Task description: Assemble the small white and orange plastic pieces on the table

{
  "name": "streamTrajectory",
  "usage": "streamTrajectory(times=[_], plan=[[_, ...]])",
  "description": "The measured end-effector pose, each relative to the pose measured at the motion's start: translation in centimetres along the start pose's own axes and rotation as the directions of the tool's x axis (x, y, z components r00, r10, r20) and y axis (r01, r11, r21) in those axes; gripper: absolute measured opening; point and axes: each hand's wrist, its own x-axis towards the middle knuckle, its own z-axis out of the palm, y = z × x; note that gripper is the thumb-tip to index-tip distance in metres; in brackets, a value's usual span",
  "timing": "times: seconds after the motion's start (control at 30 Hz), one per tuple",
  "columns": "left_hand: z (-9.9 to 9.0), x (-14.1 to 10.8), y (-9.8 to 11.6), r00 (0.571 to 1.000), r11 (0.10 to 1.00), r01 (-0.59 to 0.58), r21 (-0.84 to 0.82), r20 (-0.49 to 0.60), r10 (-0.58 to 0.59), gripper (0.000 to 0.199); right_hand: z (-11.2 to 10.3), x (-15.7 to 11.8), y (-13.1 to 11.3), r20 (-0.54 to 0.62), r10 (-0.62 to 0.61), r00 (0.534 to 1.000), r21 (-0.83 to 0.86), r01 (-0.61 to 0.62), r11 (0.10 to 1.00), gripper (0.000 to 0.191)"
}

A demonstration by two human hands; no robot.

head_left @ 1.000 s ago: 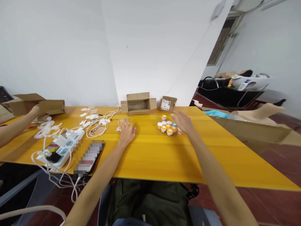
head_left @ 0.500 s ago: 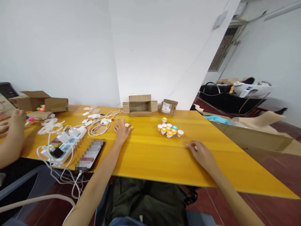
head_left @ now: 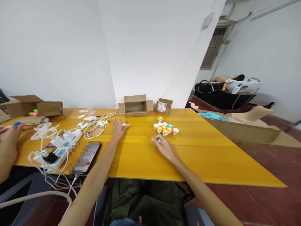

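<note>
My left hand (head_left: 119,128) is over the yellow table, its fingers spread. A small white round piece (head_left: 124,125) lies between its thumb and forefinger; whether they touch it I cannot tell. My right hand (head_left: 165,147) is curled, fingers drawn together around a small whitish object (head_left: 160,141), mostly hidden by the fingers. Just beyond that hand stands a cluster of small white tubs with lids: several orange-banded ones, such as this tub (head_left: 165,133), one with a teal lid (head_left: 170,126), and a white-lidded tub (head_left: 175,131) at the right.
Behind are an open cardboard box (head_left: 135,108) and a smaller box (head_left: 163,106). On the left lie a phone (head_left: 88,160), a power strip (head_left: 62,150) with plugs, tangled white cables and plastic scraps. Another person's hand (head_left: 11,135) holds something pink and blue at far left.
My right hand has moved left, coming close to the tubs. My left hand stays by the white piece, thumb and forefinger nearer around it. The view has turned slightly right.
</note>
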Motion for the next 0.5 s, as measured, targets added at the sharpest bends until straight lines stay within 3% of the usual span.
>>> streamTrajectory(times=[0.13,0.27,0.4,0.5], plan=[[-0.7,-0.6,0.4,0.996,0.999,-0.034,-0.012,-0.079,0.033,0.077,3.6,2.5,-1.0,-0.002,0.027,1.000,0.150,-0.026,0.988,0.047],[-1.8,-1.5,1.8,0.992,0.994,-0.093,-0.057,-0.093,0.088,0.060,5.9,4.5,-1.7,0.003,0.166,0.986,0.369,-0.156,0.916,0.059],[-2.6,-3.3,4.3,0.985,0.976,-0.167,-0.140,-0.068,0.158,0.047,7.4,6.2,-1.9,0.053,0.346,0.937,0.633,-0.300,0.714,0.063],[-2.6,-5.0,6.1,0.947,0.928,-0.310,-0.205,0.015,0.320,0.038,8.1,7.2,-1.5,0.105,0.403,0.909,0.778,-0.327,0.536,0.062]])
